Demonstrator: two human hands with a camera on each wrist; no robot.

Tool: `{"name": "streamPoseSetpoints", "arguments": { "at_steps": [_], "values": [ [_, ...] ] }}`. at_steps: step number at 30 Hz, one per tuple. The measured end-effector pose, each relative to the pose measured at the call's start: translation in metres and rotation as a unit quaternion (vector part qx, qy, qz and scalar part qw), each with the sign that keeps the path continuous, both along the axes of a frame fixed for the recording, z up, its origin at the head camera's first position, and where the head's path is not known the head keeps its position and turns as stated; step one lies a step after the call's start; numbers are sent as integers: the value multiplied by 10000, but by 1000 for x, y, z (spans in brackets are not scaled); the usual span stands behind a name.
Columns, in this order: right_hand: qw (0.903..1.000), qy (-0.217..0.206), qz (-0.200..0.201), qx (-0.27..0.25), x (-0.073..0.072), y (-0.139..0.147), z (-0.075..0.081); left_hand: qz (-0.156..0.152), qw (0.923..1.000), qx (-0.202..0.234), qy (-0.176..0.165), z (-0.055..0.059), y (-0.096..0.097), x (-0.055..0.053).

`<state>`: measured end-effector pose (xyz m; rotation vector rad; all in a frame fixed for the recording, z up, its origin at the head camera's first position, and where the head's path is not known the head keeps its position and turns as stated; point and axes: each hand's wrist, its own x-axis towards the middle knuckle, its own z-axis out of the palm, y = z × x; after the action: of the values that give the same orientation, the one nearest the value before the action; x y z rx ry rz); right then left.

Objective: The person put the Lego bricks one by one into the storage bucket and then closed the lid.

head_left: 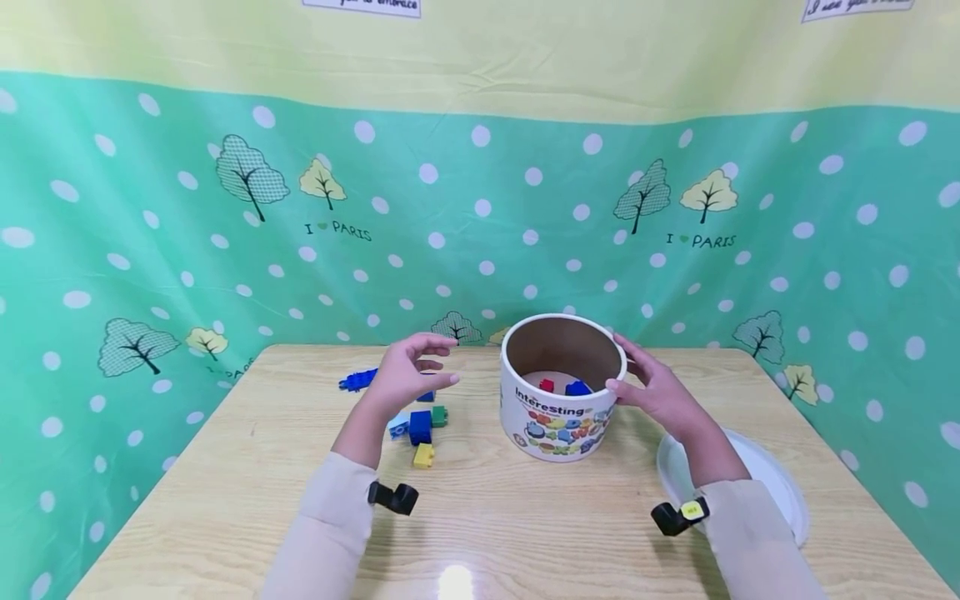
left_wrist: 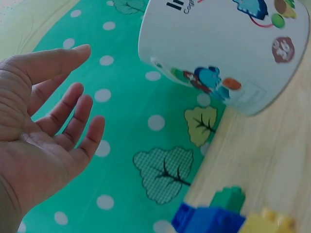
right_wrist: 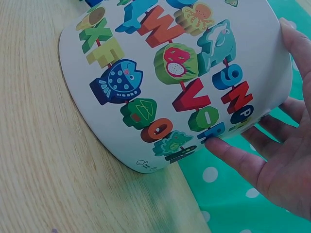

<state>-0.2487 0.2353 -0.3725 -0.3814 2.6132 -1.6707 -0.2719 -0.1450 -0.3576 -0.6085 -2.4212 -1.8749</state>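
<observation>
A white round bucket (head_left: 551, 425) printed with "Interesting" and coloured letters stands upright on the table, its top uncovered. Inside it lie a red block (head_left: 547, 386) and a blue block (head_left: 577, 388). My right hand (head_left: 660, 396) holds the bucket's right side, thumb and fingers spread round the wall near the rim. To the left of the bucket, my left hand (head_left: 408, 379) hovers with loosely bent fingers and nothing in them. Near and below it are a dark blue block (head_left: 421, 427), a green block (head_left: 439, 416), a yellow block (head_left: 423, 456) and a light blue block (head_left: 398, 425).
Joined blue blocks (head_left: 358, 380) lie toward the back left, partly behind the left hand. A white round lid (head_left: 780, 492) rests on the table at the right, under the right forearm. A green polka-dot cloth (head_left: 480, 208) hangs behind the wooden table (head_left: 517, 533).
</observation>
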Motion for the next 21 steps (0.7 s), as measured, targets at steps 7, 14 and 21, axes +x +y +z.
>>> {"name": "streamPoseSetpoints", "arguments": {
  "at_steps": [7,14,21],
  "values": [
    [10000,6,51,-52,7,-5,9,190,9998,59,39,-18,-27,11],
    [10000,62,-1,-26,-5,4,-8,418,9990,120,-118,-28,-49,18],
    [10000,51,23,-60,-7,4,-9,402,9988,115,-267,-43,-70,18]
  ]
}}
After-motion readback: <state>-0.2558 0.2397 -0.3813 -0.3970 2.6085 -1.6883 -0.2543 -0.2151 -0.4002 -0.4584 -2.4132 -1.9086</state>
